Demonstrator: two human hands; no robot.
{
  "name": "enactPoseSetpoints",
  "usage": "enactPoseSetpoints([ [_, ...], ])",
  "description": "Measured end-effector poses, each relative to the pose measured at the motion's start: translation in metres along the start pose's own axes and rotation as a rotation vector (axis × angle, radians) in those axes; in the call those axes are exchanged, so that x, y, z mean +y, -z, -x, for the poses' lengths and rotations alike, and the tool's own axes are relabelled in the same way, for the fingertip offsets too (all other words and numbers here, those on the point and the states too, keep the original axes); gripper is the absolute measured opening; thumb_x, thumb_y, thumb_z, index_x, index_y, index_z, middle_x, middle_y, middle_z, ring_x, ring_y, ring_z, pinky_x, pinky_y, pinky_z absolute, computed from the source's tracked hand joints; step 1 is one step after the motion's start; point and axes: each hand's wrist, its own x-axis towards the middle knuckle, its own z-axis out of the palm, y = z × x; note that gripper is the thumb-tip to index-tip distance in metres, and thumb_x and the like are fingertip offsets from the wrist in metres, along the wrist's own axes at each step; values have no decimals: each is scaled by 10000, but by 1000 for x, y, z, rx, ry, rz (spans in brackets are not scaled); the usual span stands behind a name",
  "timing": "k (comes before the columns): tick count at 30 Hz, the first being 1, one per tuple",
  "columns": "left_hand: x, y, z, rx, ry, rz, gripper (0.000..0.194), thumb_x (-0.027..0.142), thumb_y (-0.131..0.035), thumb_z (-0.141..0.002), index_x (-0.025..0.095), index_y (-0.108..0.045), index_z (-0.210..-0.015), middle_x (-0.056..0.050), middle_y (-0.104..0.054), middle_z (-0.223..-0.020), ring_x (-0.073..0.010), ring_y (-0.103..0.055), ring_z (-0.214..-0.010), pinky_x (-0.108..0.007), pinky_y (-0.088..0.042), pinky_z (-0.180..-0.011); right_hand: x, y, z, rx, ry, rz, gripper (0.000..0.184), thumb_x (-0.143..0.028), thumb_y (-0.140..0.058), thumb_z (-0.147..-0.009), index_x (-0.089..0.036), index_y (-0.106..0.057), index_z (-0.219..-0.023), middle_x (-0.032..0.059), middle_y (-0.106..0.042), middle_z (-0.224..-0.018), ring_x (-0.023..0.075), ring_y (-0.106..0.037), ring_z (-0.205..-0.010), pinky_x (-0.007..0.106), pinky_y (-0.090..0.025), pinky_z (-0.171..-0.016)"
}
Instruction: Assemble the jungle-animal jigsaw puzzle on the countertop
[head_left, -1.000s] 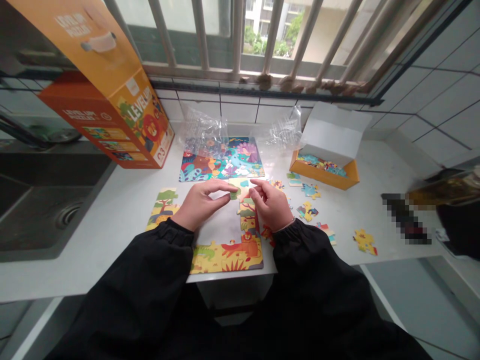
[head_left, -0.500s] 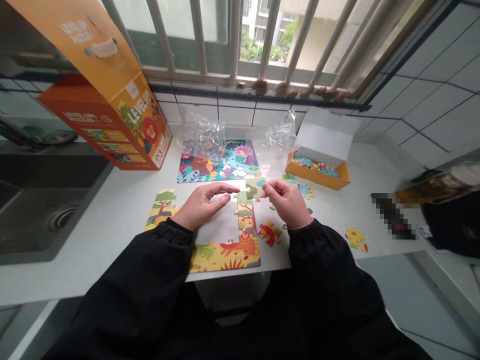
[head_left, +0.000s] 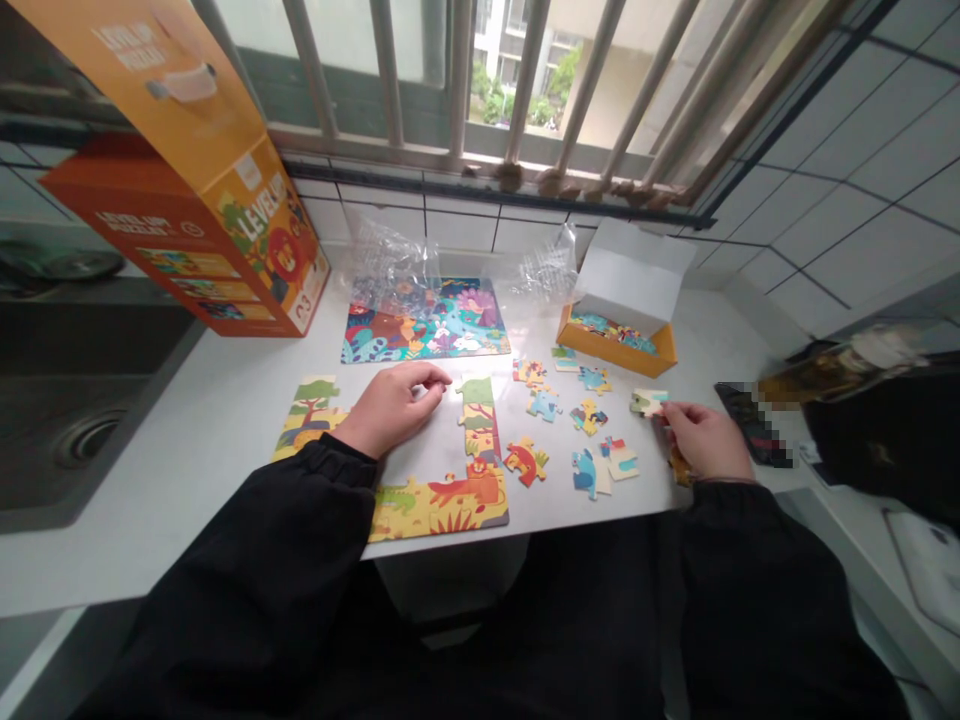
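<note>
My right hand (head_left: 709, 440) pinches a pale puzzle piece (head_left: 646, 403) with a green patch, at the right of the counter. Beneath that hand a yellow puzzle piece (head_left: 679, 468) is mostly hidden. My left hand (head_left: 397, 405) rests over the inside of a partly joined puzzle border (head_left: 480, 490), its fingers curled towards the thumb with nothing seen between them. Trees, a crocodile and a lion show on the border. Just right of it lies a red and orange lion piece (head_left: 525, 462). Several loose pieces, among them a blue one (head_left: 585, 472), lie between the border and my right hand.
A finished-looking animal picture (head_left: 427, 335) lies behind, with clear plastic wrap (head_left: 394, 265) over it. An orange carton (head_left: 615, 345) holds more pieces. The tall puzzle box (head_left: 225, 240) stands by the sink (head_left: 45, 500). A bottle (head_left: 832, 370) and a blurred dark object are right.
My right hand has moved from the border's upper right corner to the far right, carrying the pale piece away. My left hand has stayed near the border, its fingers drawn closer together.
</note>
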Motion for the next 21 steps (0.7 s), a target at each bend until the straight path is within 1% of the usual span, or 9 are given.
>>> enactPoseSetpoints([
  [2,-2,0,0,-6,5,-9,199,321,-630,-974,238,-807,-1014,-38,-830,-1051,-215,-748,-948,-343,-553,-816,-1,-5,5,-3,-48,79,493,-577,-606,-901,-172,-835,-1066,134,-794,-840,275,-683,-692,411,-514,-668],
  [3,-3,0,0,-8,8,-13,201,324,-629,-975,239,-808,-1011,-38,-830,-1046,-215,-748,-940,-343,-549,-810,-4,-7,8,26,-49,126,517,-559,-607,-901,-162,-822,-1151,150,-810,-937,288,-699,-771,427,-533,-743],
  [5,-4,0,0,-7,17,-16,206,331,-630,-974,240,-810,-1014,-35,-830,-1022,-211,-746,-908,-341,-540,-786,-15,-12,19,123,42,198,555,-527,-585,-923,-139,-781,-1268,172,-806,-1080,296,-696,-855,454,-541,-866],
  [7,-3,0,0,-5,26,-16,209,333,-631,-971,242,-813,-1018,-29,-828,-995,-206,-741,-870,-338,-531,-759,-30,-18,34,136,164,188,545,-495,-559,-953,-135,-751,-1314,167,-788,-1147,272,-678,-833,460,-542,-918],
  [10,-2,0,0,-6,24,-20,213,329,-630,-968,242,-818,-1015,-27,-831,-990,-204,-737,-852,-336,-530,-756,-54,-30,57,21,328,113,482,-462,-567,-988,-152,-735,-1317,141,-769,-1152,244,-667,-793,447,-559,-909],
  [13,-2,0,-1,-7,17,-28,209,324,-630,-965,240,-817,-1003,-28,-835,-1001,-206,-737,-861,-335,-536,-775,-77,-43,78,-45,499,95,413,-433,-570,-1033,-152,-733,-1288,158,-760,-1179,303,-701,-990,489,-559,-989],
  [16,-2,0,-1,-11,8,-31,199,317,-628,-968,242,-810,-1000,-26,-835,-1008,-206,-740,-877,-333,-532,-776,-95,-51,96,-78,622,87,373,-438,-603,-1060,-167,-738,-1279,171,-750,-1237,351,-675,-1171,537,-542,-1067],
  [18,-3,0,-1,-14,0,-33,198,310,-624,-969,243,-808,-997,-27,-834,-1013,-207,-741,-891,-335,-534,-783,-104,-53,109,-126,687,84,381,-486,-677,-1039,-194,-747,-1274,170,-737,-1267,360,-665,-1201,549,-547,-1073],
  [21,-2,1,-1,-12,-9,-38,205,312,-617,-964,240,-806,-992,-34,-832,-1006,-208,-741,-887,-337,-540,-775,-113,-55,125,-209,749,130,440,-552,-800,-953,-221,-759,-1239,176,-718,-1297,383,-654,-1211,578,-561,-1051],
])
